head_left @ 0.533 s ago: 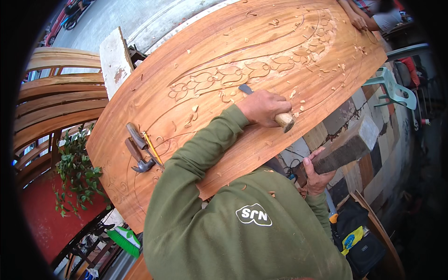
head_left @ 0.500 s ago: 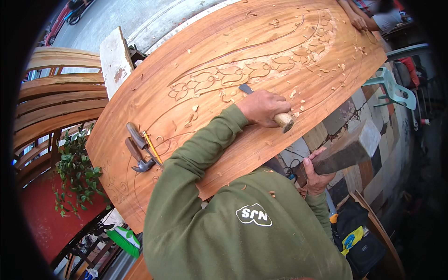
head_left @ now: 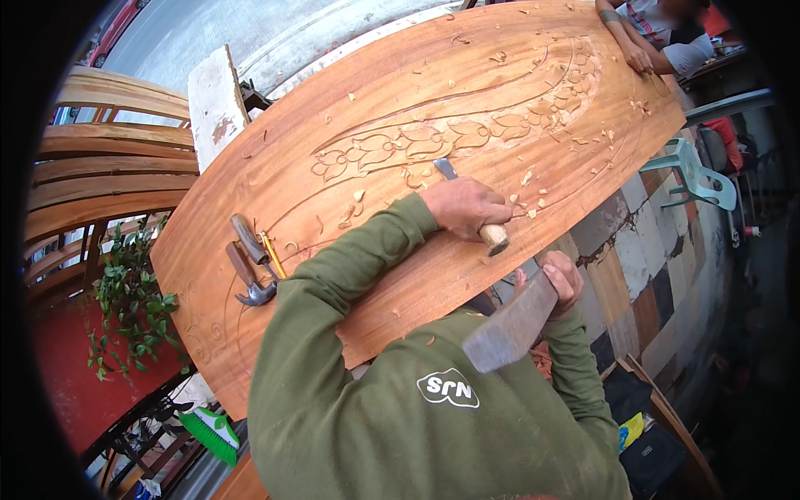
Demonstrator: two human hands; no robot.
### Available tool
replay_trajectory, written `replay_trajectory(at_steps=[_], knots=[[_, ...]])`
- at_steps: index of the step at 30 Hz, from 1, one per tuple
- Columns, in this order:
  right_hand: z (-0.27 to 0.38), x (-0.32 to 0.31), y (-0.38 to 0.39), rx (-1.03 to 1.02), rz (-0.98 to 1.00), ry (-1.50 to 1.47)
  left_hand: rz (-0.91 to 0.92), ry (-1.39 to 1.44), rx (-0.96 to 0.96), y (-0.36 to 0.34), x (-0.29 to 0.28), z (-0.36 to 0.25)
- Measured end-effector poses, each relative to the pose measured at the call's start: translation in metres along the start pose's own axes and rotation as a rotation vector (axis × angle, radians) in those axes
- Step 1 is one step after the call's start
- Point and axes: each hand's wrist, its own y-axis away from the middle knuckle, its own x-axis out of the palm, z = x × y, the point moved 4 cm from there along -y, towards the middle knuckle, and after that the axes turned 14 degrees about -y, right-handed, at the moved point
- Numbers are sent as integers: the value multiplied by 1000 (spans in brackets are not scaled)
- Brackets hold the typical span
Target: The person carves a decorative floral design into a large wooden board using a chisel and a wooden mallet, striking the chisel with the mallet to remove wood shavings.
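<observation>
Now left hand grips the wooden-handled steel chisel, blade set on the carved reddish-brown wooden panel just beyond the knuckles. Well left of it lie a claw hammer and yellow pencil. Right hand, below the panel edge, holds the grey block mallet, head now swung lower and nearer the chest: wind-up between strikes, I'd judge.

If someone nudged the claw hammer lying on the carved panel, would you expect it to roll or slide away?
Probably not. The claw hammer lies flat on the wooden panel, and its angular head should stop it rolling. It looks head-heavy, so a push would likely pivot it. The neighbouring yellow pencil seems likelier to roll.
</observation>
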Motion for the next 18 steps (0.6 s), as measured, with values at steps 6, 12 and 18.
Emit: replay_trajectory(at_steps=[6,12,18], knots=[[4,2,-26,82,219,-24,63,-16,18,12,8,6],[-13,19,-19,96,346,83,135,-12,57,9,3,-1],[12,20,-18,-61,195,-83,188,15,92,18,-4,1]])
